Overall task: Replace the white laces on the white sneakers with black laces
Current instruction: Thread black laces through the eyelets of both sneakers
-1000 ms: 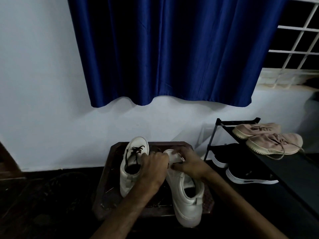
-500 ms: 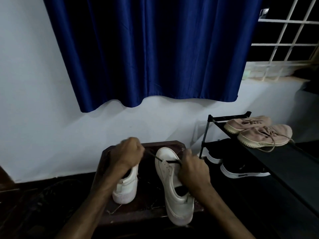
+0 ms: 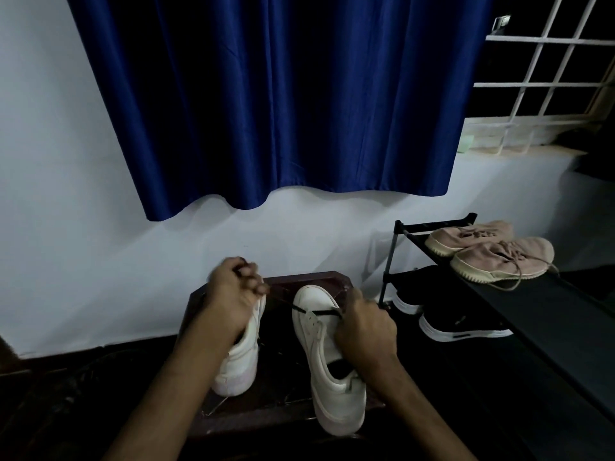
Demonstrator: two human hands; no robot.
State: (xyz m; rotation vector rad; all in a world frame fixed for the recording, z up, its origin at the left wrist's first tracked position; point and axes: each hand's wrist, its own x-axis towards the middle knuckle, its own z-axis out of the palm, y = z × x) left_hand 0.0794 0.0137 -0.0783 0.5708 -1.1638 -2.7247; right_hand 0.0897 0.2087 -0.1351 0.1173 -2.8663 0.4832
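Resting on the worktop, the nearer white sneaker is gripped at its upper by the right hand, apparently to steady it, while the black lace across its front eyelets is pinched and drawn taut by the raised left hand.

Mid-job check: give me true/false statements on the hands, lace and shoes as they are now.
The left hand pinches the black lace, raised over the left sneaker. True.
The right sneaker is fully laced. False: one black bar shows, near the toe.
Pink shoes sit on the rack's top shelf. True.
The right hand rests on the rack. False: it pinches the lace at the right sneaker.
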